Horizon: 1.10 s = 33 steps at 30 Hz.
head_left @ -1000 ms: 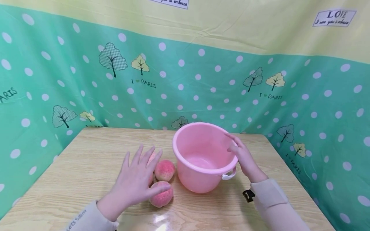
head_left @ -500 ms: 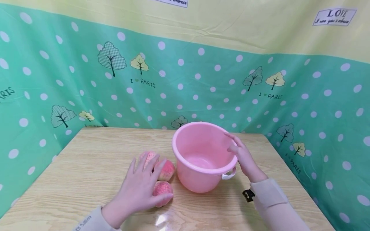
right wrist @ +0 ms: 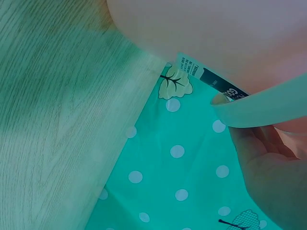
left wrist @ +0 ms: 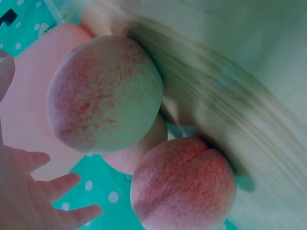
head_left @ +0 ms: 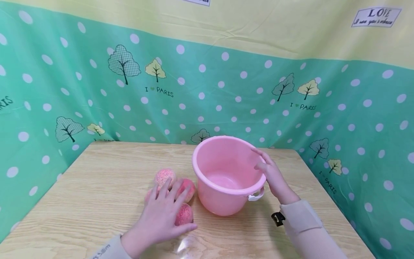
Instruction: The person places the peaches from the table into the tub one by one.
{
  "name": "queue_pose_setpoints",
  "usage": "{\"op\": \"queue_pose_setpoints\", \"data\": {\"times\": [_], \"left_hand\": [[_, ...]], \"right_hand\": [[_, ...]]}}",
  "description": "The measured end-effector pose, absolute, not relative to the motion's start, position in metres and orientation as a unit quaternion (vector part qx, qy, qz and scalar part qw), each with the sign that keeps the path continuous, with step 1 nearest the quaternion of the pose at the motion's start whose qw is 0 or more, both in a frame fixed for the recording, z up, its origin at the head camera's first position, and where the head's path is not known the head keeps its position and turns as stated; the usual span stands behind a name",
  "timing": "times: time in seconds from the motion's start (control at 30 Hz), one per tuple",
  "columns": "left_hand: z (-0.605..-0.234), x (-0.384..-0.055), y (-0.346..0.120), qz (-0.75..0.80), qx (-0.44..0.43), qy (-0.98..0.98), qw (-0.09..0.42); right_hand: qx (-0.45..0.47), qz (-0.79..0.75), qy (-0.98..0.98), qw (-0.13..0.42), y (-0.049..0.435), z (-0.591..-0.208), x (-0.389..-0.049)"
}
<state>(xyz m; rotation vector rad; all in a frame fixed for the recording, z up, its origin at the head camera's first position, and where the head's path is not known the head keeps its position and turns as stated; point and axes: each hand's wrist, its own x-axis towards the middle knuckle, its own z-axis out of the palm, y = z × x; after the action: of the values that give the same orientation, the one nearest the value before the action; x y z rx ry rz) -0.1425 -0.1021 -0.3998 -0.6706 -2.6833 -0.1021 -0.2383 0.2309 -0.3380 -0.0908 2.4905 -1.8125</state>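
Note:
Several pink peaches sit in a cluster left of a pink bucket, among them a speckled far peach, a peach beside the bucket and a near peach. My left hand hovers over the cluster with fingers spread, partly covering it. In the left wrist view its fingertips stand apart from a large peach and a redder peach. My right hand grips the bucket's right rim, thumb on the inner side. The right wrist view shows it at the bucket's pale rim.
All of it stands on a light wooden table. A green dotted cloth hangs around the table's back and sides. A white handle end sits on the bucket's near right side, and a printed label is on its wall.
My left hand has moved right and lower over the peaches, uncovering the far peach and part of the left one. The right hand and bucket have stayed put.

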Motion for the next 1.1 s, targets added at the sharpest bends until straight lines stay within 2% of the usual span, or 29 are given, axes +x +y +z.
{"op": "queue_pose_setpoints", "data": {"times": [0.27,0.63,1.1], "left_hand": [[-0.407,-0.141,-0.099,-0.028,-0.244,-0.951,0.187],[-0.415,-0.139,-0.097,-0.033,-0.251,-0.955,0.153],[-0.426,-0.137,-0.099,-0.032,-0.266,-0.947,0.180]], "right_hand": [[-0.029,-0.588,0.808,0.030,0.231,-0.338,-0.238],[-0.027,-0.592,0.805,0.029,0.231,-0.338,-0.238],[-0.025,-0.583,0.811,0.031,0.229,-0.337,-0.236]]}}
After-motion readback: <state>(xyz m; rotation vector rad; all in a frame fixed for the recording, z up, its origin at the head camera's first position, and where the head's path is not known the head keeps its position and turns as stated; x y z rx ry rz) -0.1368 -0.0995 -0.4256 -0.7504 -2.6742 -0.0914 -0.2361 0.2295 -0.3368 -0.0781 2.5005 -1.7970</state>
